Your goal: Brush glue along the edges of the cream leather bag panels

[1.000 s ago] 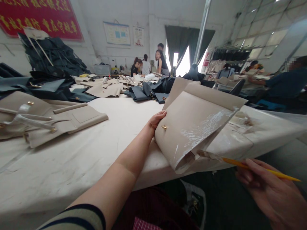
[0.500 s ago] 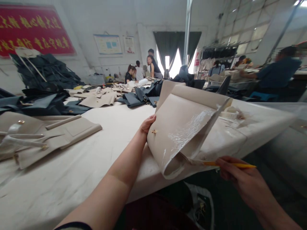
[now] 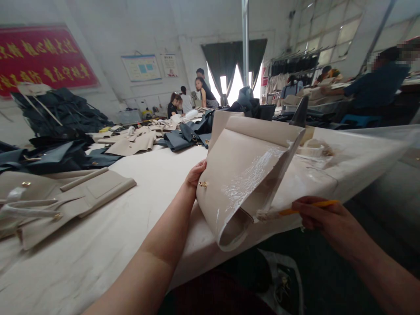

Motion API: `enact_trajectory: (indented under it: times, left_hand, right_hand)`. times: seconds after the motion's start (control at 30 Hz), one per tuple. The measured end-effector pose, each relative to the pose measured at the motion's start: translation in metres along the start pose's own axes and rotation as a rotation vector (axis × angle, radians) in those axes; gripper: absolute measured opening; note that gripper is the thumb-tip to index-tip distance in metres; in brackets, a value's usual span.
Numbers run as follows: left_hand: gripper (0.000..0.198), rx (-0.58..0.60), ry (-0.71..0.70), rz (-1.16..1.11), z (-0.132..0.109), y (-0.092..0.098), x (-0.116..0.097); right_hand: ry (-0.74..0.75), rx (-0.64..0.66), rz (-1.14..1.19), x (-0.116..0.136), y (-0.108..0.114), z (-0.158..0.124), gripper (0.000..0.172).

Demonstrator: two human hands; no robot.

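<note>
Beige leather panel point(image 3: 229, 153), raised off the table point(image 3: 138, 210) at centre frame and bent into a loose curl, lower lip hanging past the table's near edge. Carries a gold stud point(image 3: 203, 184) near its left edge and a wet, shiny streak of glue point(image 3: 252, 175) running from upper right down toward the curl. Held at the left edge by the left hand point(image 3: 196, 172), thumb on the front just beside the stud and fingers hidden behind: a closed pinch on the panel. Met at the lower right edge by the pale bristles of a yellow-handled brush point(image 3: 290, 211), gripped pencil-fashion in the right hand point(image 3: 320, 216) at right of centre, fingers wrapped round the handle.

Looks like a gluing step about midway, with the flap's face already coated and the bristles now down at the edge by the curl. Calls next, by judgement, for a steady left-hand hold to keep the curl open, and for a light stroke along the bare lip, clear of the stud and of the clean face.

Elsewhere: flat beige pieces point(image 3: 82, 192) at left of frame, dark pieces point(image 3: 55, 153) heaped at upper left under a red banner point(image 3: 42, 57), people point(image 3: 197, 94) standing at top centre, a seated person in blue point(image 3: 377, 83) at upper right.
</note>
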State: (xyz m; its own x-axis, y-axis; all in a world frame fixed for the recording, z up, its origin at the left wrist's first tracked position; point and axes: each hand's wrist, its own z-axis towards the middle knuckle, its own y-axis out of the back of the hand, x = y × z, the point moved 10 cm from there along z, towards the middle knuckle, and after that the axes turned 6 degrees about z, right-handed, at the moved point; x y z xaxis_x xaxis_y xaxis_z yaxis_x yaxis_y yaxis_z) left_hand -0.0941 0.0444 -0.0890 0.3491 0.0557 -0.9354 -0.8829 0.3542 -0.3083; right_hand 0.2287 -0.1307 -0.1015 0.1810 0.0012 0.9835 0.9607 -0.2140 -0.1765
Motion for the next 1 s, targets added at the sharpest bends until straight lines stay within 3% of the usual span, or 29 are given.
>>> enact_trajectory:
  times: [0.23,0.47,0.63,0.77,0.9,1.0]
  left_hand:
    - [0.034,0.047,0.007,-0.004,0.001,-0.002,0.002]
    - [0.035,0.104,0.008,-0.053,0.000,-0.010,0.001]
    - [0.033,0.132,0.017,-0.082,-0.001,-0.011,0.002]
    - [0.032,0.133,0.026,-0.084,-0.002,-0.010,0.002]
    - [0.039,0.122,0.044,-0.086,-0.003,-0.008,0.002]
    - [0.043,0.124,0.067,-0.068,-0.004,-0.009,0.000]
  right_hand:
    - [0.114,0.008,-0.299,0.016,0.006,-0.001,0.045]
    - [0.167,0.198,-0.349,0.016,-0.028,-0.025,0.038]
    - [0.177,-0.076,-0.393,0.031,0.002,-0.022,0.047]
    - [0.201,-0.137,-0.278,0.039,0.021,-0.022,0.059]
    - [0.345,-0.355,-0.047,0.058,0.064,-0.031,0.061]
    - [0.322,-0.503,0.125,0.062,0.102,-0.030,0.059]
